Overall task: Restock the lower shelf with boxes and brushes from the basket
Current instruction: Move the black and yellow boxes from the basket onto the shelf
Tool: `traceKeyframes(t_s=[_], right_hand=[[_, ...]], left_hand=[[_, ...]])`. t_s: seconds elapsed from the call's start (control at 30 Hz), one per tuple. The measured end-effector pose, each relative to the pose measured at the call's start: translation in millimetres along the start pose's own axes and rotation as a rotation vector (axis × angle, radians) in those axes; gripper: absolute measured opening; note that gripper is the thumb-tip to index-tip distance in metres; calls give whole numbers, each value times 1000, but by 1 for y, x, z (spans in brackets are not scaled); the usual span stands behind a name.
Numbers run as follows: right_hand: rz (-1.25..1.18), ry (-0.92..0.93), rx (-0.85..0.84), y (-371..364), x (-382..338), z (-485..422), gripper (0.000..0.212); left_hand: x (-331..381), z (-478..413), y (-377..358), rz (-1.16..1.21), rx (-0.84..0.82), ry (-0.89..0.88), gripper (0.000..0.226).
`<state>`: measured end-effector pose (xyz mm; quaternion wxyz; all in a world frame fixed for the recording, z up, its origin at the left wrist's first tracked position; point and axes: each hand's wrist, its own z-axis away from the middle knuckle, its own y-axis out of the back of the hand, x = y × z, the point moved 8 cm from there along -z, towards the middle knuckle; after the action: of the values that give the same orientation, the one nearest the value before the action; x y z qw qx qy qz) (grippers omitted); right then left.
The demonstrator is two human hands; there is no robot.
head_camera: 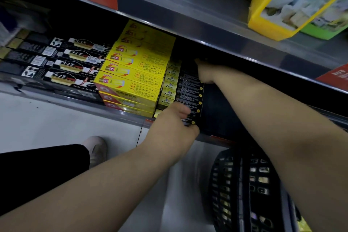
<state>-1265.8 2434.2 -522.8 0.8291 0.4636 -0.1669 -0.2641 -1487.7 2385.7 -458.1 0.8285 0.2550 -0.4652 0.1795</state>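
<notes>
Your left hand pinched the near end of the black boxes on the lower shelf; your right hand, grip unclear, steadied the far end. Best squared flush beside the yellow boxes. Basket sat near right.

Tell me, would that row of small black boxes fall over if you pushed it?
Probably not easily. The black boxes look thin and stiff, packed against the yellow boxes. The left hand and right hand steady both ends. The open right side seems likeliest to slip.
</notes>
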Motion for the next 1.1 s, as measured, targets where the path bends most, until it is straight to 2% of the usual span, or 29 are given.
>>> traceKeyframes(t_s=[0.13, 0.23, 0.3, 0.4, 0.5, 0.57, 0.67, 0.8, 0.87, 1.0, 1.03, 1.1], right_hand=[[-138, 113, 12, 36, -25, 67, 46], [-197, 155, -4, 50, -42, 134, 40], [-193, 119, -1, 50, -52, 174, 38], [-220, 32, 35, 36, -70, 223, 36], [-401, -14, 75, -3, -111, 249, 44], [-527, -54, 72, -38, -138, 251, 51], [-710, -149, 17, -92, -151, 222, 51], [-993, -348, -37, -174, -126, 175, 47], [-1036, -426, -26, -214, -113, 158, 46], [-1191, -696, 63, -271, -75, 137, 26], [-1154, -700, 58, -281, -70, 130, 27], [-849, -552, -32, -294, -70, 109, 31]], left_hand=[[10, 5, -2, -24, -12, -45, 33], [15, 4, 6, -53, -9, -65, 25], [18, 1, 17, -129, -17, -84, 20], [19, -1, 30, -424, -60, -150, 18], [13, 3, 30, -754, -156, -216, 26], [0, 7, 30, -894, -218, -211, 25], [-18, 9, 37, -1077, -253, -205, 27], [-31, 13, 41, -1049, -317, -180, 38], [-31, 15, 42, -998, -321, -209, 38], [-34, 20, 44, -977, -326, -244, 35], [-36, 20, 45, -975, -327, -237, 34], [-40, 20, 49, -966, -321, -221, 34]])
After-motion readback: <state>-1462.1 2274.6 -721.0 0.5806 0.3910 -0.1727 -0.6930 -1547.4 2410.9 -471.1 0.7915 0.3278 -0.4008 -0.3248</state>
